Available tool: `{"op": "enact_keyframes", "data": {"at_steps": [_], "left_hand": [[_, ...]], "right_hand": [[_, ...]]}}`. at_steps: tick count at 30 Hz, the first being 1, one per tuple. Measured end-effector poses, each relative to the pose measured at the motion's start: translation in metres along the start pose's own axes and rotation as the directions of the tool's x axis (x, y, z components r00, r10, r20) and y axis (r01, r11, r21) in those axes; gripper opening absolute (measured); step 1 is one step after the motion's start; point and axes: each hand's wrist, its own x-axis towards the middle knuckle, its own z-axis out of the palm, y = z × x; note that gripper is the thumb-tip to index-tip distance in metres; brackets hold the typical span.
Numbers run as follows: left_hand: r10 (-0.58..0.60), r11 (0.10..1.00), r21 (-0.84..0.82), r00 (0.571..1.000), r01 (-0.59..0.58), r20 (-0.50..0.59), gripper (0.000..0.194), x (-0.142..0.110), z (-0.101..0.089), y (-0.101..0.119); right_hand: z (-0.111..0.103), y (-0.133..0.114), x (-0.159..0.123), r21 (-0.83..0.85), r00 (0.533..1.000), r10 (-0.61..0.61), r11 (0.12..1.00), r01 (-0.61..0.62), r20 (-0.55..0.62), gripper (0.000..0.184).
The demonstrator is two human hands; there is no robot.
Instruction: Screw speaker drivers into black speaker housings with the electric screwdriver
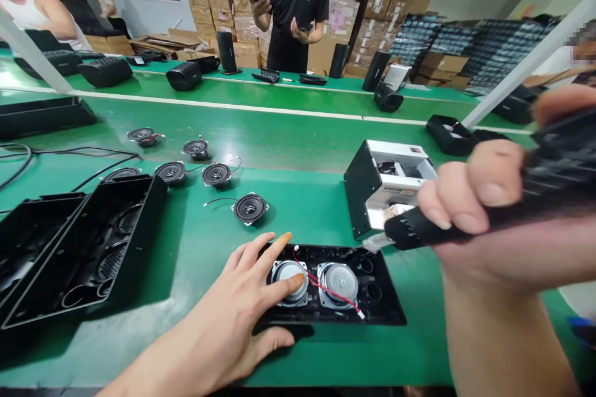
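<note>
My left hand (246, 298) lies with fingers spread over the left end of a black speaker panel (395, 310). One fingertip touches the back of the left speaker driver (282, 273); a second driver (338, 285) sits beside it. Red wires with white plugs cross both drivers. My right hand (484, 205) is wrapped round a black electric screwdriver (419, 226), close to the camera and partly blurred. Its pale tip points down left, near the panel's far right edge. I cannot tell whether the tip touches the panel.
A white and black screw feeder (367, 192) stands behind the panel. Several loose drivers (250, 208) lie at centre left. Open black speaker housings (149, 217) and a cable (93, 152) are at left. Across the bench, a person (298, 6) holds a black speaker.
</note>
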Motion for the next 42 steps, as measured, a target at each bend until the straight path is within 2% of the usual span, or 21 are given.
{"op": "enact_keyframes", "data": {"at_steps": [2,5,8,11,14,17,21,25,27,36,42], "left_hand": [[0.0,1.0,-0.021,1.0,-0.001,-0.018,0.058,0.0,0.002,-0.001],[0.02,0.999,-0.042,0.999,-0.022,-0.047,0.054,0.0,0.006,-0.002],[0.018,0.999,-0.046,0.999,-0.02,-0.029,0.054,0.001,0.005,-0.001],[0.01,0.999,-0.04,1.0,-0.01,0.001,0.054,0.001,0.003,-0.001],[0.024,0.998,-0.053,1.0,-0.023,0.019,0.053,0.0,0.001,-0.004],[0.005,0.995,-0.098,1.0,-0.006,-0.006,0.062,-0.001,0.001,-0.007],[-0.129,0.99,-0.075,0.985,0.121,-0.114,0.038,0.007,0.004,-0.008],[-0.172,0.982,-0.086,0.985,0.17,-0.02,0.051,0.018,0.004,-0.007],[-0.187,0.976,-0.111,0.982,0.186,0.01,0.052,0.022,0.003,-0.007],[-0.206,0.959,-0.187,0.977,0.212,0.047,0.048,0.026,0.001,-0.005],[-0.246,0.949,-0.196,0.969,0.248,0.033,0.049,0.028,0.001,-0.002]], "right_hand": [[0.017,0.017,-0.006,0.056,0.992,-0.063,0.997,0.057,0.107,0.054],[0.03,0.049,-0.017,0.138,0.968,-0.025,0.99,-0.01,0.249,0.065],[0.032,0.074,-0.026,0.178,0.943,0.04,0.979,-0.104,0.331,0.068],[0.029,0.087,-0.032,0.182,0.924,0.091,0.969,-0.168,0.37,0.069],[0.028,0.091,-0.034,0.186,0.912,0.108,0.963,-0.195,0.397,0.066],[0.026,0.093,-0.035,0.189,0.911,0.115,0.961,-0.204,0.396,0.065],[0.024,0.095,-0.036,0.205,0.908,0.112,0.956,-0.209,0.403,0.065],[0.024,0.097,-0.035,0.23,0.906,0.109,0.949,-0.217,0.408,0.062],[0.025,0.097,-0.035,0.233,0.911,0.103,0.95,-0.209,0.398,0.064],[0.025,0.101,-0.034,0.224,0.907,0.09,0.954,-0.197,0.412,0.066],[0.025,0.1,-0.035,0.209,0.902,0.11,0.954,-0.214,0.418,0.065]]}}
